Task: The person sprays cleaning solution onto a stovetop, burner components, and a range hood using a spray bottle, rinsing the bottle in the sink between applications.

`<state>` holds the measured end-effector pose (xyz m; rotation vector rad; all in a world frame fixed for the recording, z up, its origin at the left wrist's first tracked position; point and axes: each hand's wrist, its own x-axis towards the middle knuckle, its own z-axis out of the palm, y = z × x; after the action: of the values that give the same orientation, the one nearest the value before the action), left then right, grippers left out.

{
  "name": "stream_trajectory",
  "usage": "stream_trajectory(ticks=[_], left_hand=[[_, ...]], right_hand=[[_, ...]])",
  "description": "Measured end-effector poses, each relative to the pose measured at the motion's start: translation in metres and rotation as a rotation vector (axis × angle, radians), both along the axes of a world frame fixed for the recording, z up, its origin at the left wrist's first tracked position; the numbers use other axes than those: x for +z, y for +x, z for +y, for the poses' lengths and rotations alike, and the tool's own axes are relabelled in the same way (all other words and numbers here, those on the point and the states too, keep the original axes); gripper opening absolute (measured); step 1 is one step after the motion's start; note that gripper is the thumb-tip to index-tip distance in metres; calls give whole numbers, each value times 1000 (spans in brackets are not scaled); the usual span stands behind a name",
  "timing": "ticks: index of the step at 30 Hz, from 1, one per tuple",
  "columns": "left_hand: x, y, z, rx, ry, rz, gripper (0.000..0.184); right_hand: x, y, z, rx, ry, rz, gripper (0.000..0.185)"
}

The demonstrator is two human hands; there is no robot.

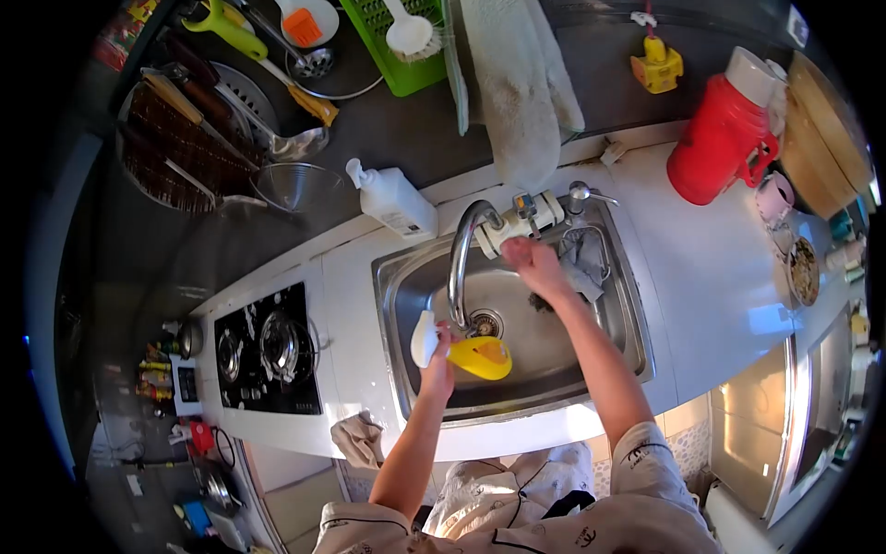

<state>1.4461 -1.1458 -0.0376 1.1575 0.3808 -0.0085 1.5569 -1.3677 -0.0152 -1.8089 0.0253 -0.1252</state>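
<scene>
Over the left half of the steel sink (563, 365), my left hand (438, 367) is closed around a yellow bottle (487, 358) with a white top (425, 340). The bottle lies nearly sideways, its white end to the left. My right hand (535, 263) reaches to the base of the curved chrome faucet (459, 258), against its white unit (552, 210). The right fingers look curled, and what they grip is hidden. Below the spout is the drain (484, 323). A grey cloth (581, 261) hangs at the sink's back right.
A white pump bottle (397, 201) stands behind the sink. The gas stove (268, 351) is on the left, a red thermos (720, 143) on the right. Utensils and a pale towel (517, 92) hang on the wall. A beige rag (358, 439) drapes over the counter edge.
</scene>
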Motion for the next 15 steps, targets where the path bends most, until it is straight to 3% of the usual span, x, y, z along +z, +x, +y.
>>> stream_trajectory(ticks=[10,15], left_hand=[[-36,-18,-33,74,-178,147,17],[-38,-27,-52,79,-150,102,28]], right_hand=[[6,75,-47,-230,4,73,26],[-3,48,-26,-207,-5,32,20]])
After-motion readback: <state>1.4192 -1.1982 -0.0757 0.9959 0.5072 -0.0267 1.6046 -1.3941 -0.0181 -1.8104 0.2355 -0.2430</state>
